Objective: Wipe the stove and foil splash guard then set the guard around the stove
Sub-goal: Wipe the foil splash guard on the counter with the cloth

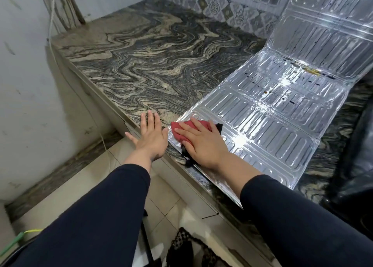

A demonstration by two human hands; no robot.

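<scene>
A shiny foil splash guard (pixel 268 113) lies unfolded on the marbled stone counter (pixel 145 64); its far panels bend upward against the tiled back wall. My right hand (pixel 201 143) presses a red cloth with a black edge (pixel 177 131) flat onto the guard's near left corner. My left hand (pixel 150 137) rests open, fingers spread, on the counter's front edge just left of the guard. Dark spots and a brown stain mark the guard's middle fold. The dark shape at the right edge (pixel 359 165) may be the stove; I cannot tell.
A white wall (pixel 24 74) with hanging cables bounds the counter's left end. Patterned tiles (pixel 222 6) run along the back. A dark patterned mat (pixel 187 248) lies on the tiled floor below, beside a green cord at the lower left.
</scene>
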